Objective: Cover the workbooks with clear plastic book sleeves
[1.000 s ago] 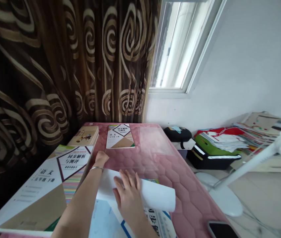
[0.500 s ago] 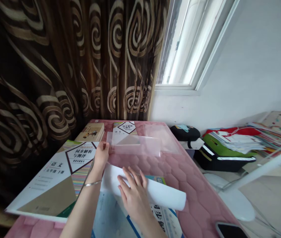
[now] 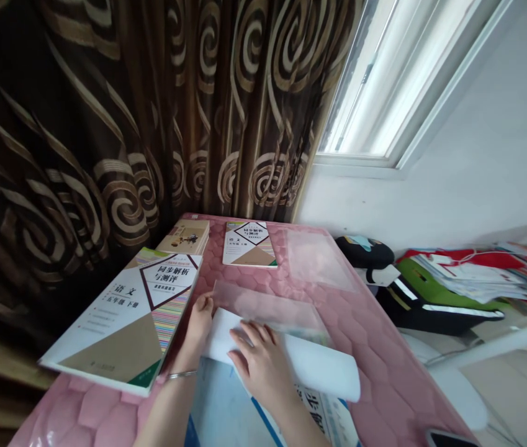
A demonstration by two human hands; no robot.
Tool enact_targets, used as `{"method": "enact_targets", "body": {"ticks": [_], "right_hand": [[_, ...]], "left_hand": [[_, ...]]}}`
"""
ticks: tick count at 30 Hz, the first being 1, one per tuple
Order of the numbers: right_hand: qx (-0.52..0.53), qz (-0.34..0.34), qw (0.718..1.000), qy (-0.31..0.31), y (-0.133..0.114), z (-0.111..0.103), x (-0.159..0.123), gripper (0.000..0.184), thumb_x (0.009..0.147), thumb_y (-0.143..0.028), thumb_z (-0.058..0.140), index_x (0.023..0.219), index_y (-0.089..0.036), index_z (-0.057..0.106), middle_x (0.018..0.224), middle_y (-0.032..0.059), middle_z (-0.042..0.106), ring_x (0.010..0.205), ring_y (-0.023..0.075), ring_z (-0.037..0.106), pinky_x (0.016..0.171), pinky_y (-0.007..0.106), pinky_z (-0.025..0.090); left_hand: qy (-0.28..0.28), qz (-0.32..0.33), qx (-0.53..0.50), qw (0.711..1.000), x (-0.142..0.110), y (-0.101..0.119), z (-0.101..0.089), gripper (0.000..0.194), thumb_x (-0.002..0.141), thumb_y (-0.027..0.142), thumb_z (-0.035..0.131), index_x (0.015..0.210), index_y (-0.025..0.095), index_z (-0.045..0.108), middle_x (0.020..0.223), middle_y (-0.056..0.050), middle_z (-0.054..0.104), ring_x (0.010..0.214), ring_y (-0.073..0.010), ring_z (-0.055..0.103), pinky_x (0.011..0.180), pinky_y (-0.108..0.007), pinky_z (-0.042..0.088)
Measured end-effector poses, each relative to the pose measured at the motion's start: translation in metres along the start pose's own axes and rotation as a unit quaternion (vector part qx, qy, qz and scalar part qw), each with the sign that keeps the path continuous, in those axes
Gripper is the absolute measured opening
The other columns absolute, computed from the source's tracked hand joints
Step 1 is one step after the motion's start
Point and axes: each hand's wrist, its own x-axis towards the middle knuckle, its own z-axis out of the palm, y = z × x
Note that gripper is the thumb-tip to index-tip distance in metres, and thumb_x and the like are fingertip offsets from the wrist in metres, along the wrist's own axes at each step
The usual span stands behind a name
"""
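Observation:
A clear plastic sheet (image 3: 272,307) stretches behind a curled white page (image 3: 319,360). My left hand (image 3: 202,316) is closed in a pinch at the sheet's left corner. On top of the white page lies my right hand (image 3: 258,354), fingers spread and flat, pressing it down. The page bends over a blue-and-white book (image 3: 221,403), whose cover is partly hidden by my right forearm. Left of my left arm sits a thick workbook (image 3: 118,316) with a brown diamond frame on its cover.
A smaller workbook (image 3: 250,248) and a stack of tan books (image 3: 184,237) lie at the back of the pink quilted surface (image 3: 360,323). Another clear sheet (image 3: 319,257) rests at the back right. A phone (image 3: 449,438) is at the right front edge, near a white lamp (image 3: 461,397).
My left hand has brought the plastic sheet nearer, off the smaller workbook and down behind the curled page. My right hand stays on the page. The view has shifted slightly.

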Motion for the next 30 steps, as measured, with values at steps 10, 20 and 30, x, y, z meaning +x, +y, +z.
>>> {"method": "enact_targets", "body": {"ticks": [10,20,30], "right_hand": [[-0.003,-0.009,0.999,-0.037,-0.008,0.003,-0.005,0.029,0.092,-0.04,0.057,0.118,-0.029,0.061,0.123,0.004,0.065,0.112,0.0244,0.055,0.098,0.042,0.04],[0.014,-0.009,0.997,-0.076,-0.014,-0.003,-0.001,0.024,0.093,-0.038,0.055,0.115,-0.029,0.062,0.12,0.0035,0.066,0.106,0.0227,0.056,0.093,0.039,0.04],[0.015,-0.011,0.997,-0.069,-0.015,-0.001,0.0,0.023,0.093,-0.034,0.056,0.114,-0.027,0.062,0.12,0.0052,0.065,0.107,0.0216,0.056,0.091,0.035,0.04]], "left_hand": [[-0.015,-0.049,-0.12,0.991,0.004,-0.002,0.004,0.019,0.086,0.028,0.046,0.102,0.019,0.045,0.096,-0.011,0.074,0.083,-0.0222,0.073,0.077,-0.037,0.056],[-0.038,-0.122,-0.057,0.99,0.007,-0.006,-0.003,0.028,0.08,0.015,0.052,0.107,0.017,0.049,0.084,-0.008,0.076,0.069,-0.0215,0.073,0.064,-0.032,0.055],[-0.037,-0.14,-0.103,0.984,0.003,0.005,-0.001,0.026,0.083,0.016,0.049,0.109,0.016,0.047,0.089,-0.011,0.075,0.085,-0.0232,0.074,0.08,-0.038,0.057]]}}
